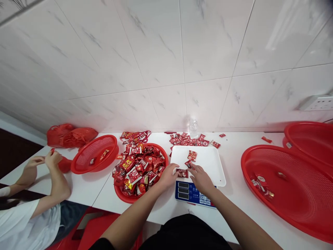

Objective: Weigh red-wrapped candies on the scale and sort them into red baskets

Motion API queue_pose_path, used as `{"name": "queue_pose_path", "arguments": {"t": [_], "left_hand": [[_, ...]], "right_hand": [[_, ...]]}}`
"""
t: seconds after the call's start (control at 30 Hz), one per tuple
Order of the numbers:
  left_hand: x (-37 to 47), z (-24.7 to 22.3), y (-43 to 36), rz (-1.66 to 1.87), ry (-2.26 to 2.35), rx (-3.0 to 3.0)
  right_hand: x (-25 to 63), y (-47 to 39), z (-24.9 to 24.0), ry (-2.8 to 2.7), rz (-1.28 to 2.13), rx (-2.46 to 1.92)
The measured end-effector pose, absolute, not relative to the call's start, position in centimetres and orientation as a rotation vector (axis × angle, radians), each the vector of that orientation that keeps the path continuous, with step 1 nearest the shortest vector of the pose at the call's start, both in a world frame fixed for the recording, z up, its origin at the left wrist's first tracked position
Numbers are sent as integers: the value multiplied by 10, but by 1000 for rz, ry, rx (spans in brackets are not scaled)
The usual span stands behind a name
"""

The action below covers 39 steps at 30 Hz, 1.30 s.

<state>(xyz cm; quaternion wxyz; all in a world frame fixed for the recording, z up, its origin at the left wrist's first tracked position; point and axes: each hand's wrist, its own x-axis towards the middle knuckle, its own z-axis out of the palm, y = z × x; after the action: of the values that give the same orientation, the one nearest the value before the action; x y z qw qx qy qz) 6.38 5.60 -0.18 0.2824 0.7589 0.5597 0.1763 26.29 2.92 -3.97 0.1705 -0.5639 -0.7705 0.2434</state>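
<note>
A dark red candy packet (182, 173) lies at the near left of the white scale tray (210, 163). My left hand (168, 176) has its fingertips closed on the packet's left end. Beside its right end, my right hand (201, 177) reaches over the tray with fingers apart. A small red candy (188, 164) lies at those right fingertips, partly covered by them. Farther back on the tray rests a square red packet (192, 155). The blue scale panel (194, 193) shows below my hands, its displays dark.
Left of the scale, a red basket (163, 151) is heaped with candies. Small red packets (186, 139) and a clear bottle (193, 127) are by the wall. Large red baskets (246, 156) stand right. Another person's hands (53, 158) are near a red basket (78, 166).
</note>
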Motion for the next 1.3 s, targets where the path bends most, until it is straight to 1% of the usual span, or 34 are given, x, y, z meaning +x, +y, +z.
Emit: {"name": "queue_pose_path", "arguments": {"t": [0.07, 0.23, 0.4, 0.5, 0.63, 0.77, 0.93, 1.1, 1.3], "left_hand": [[52, 2, 46, 475, 1509, 2057], [24, 9, 28, 453, 1557, 2129], [2, 14, 35, 373, 1698, 2249], [-5, 13, 49, 290, 1797, 2311], [-6, 11, 73, 115, 1915, 2322], [-1, 7, 99, 44, 1919, 2329], [4, -4, 123, -61, 1947, 2176], [5, -12, 130, -161, 1996, 2113], [8, -9, 123, -197, 1972, 2156]], "right_hand": [[254, 40, -46, -2264, 674, -1603], [252, 48, -61, -2206, 717, -1593], [269, 40, -56, -2061, 790, -1589], [282, 33, -53, -1862, 886, -1647], [304, 21, -55, -1533, 981, -1742], [325, 3, -60, -1377, 1046, -1768], [341, -24, -65, -1196, 1161, -1810], [348, -37, -66, -1160, 1181, -1846], [346, -35, -57, -1215, 1154, -1829]]}}
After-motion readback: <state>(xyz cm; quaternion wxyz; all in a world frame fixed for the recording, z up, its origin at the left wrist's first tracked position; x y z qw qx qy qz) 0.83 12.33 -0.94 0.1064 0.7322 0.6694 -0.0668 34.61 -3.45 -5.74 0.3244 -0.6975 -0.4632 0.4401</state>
